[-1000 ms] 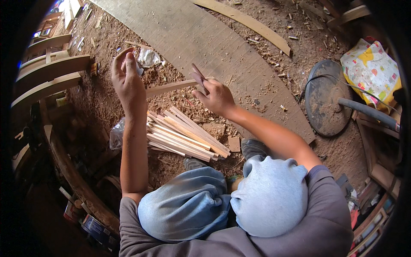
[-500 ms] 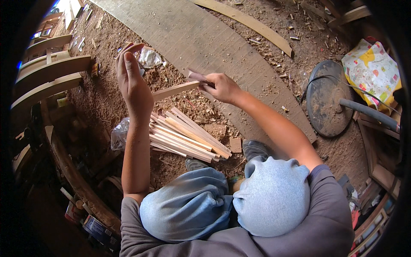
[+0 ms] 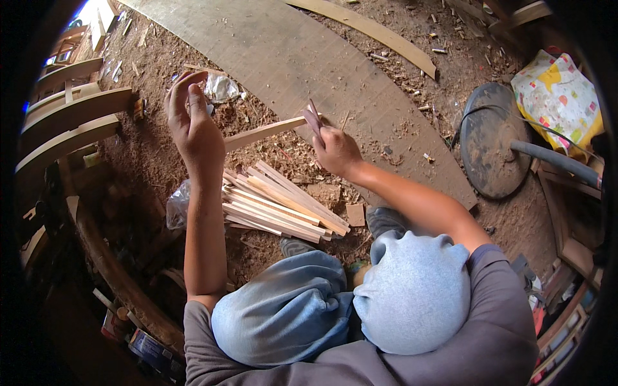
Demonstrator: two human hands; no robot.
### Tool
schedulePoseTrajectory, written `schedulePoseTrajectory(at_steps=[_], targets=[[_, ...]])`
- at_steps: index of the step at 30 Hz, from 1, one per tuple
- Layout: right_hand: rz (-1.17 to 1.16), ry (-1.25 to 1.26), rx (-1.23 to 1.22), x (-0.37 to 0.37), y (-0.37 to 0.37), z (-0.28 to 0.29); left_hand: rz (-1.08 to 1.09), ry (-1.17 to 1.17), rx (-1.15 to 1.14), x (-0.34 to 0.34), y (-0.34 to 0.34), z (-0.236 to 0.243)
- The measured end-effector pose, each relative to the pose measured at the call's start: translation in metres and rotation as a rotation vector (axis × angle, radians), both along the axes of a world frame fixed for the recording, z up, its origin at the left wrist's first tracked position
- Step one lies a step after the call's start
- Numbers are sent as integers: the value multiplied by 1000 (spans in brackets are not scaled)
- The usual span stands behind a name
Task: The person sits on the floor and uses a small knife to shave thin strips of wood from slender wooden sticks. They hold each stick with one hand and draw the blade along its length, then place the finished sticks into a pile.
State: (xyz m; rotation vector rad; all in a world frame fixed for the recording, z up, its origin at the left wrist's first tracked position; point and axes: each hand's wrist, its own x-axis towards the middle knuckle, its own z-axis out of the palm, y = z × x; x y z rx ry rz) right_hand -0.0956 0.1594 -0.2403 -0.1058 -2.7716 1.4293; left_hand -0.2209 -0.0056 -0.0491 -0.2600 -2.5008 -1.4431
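My left hand (image 3: 196,125) is raised at left, its fingers curved upward and close together, with one end of a pale wooden strip (image 3: 264,131) against its palm; that contact is partly hidden. Over the strip's far end, my right hand (image 3: 336,148) grips a folded reddish-brown piece (image 3: 313,120), which sits across the wood. Below, a fanned bundle of similar pale strips (image 3: 283,202) lies on the shavings near my feet, with a crumpled clear plastic bag (image 3: 178,202) beside it.
A long curved board (image 3: 412,148) crosses the ground diagonally. Curved wooden frames (image 3: 84,128) stand at left. At right are a dusty dark disc base with a pole (image 3: 489,138) and a patterned white-yellow bag (image 3: 557,96). A thin curved board (image 3: 386,35) lies farther away.
Compared with half a second ago, my right hand has shifted down and the folded piece is tilted more upright on the strip. My left hand is in much the same place.
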Motion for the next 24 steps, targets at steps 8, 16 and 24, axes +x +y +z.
schedulePoseTrajectory(at_steps=[8, 16, 24], targets=[[-41, -322, -23, -16, 15, -6, -51, 42, -41, 8, 12, 4], [29, -505, -16, -22, 24, 24, -28, 80, -100, 7, 16, 5], [74, -395, 67, -18, 21, 31, 4, 25, -42, 9, 19, 8]])
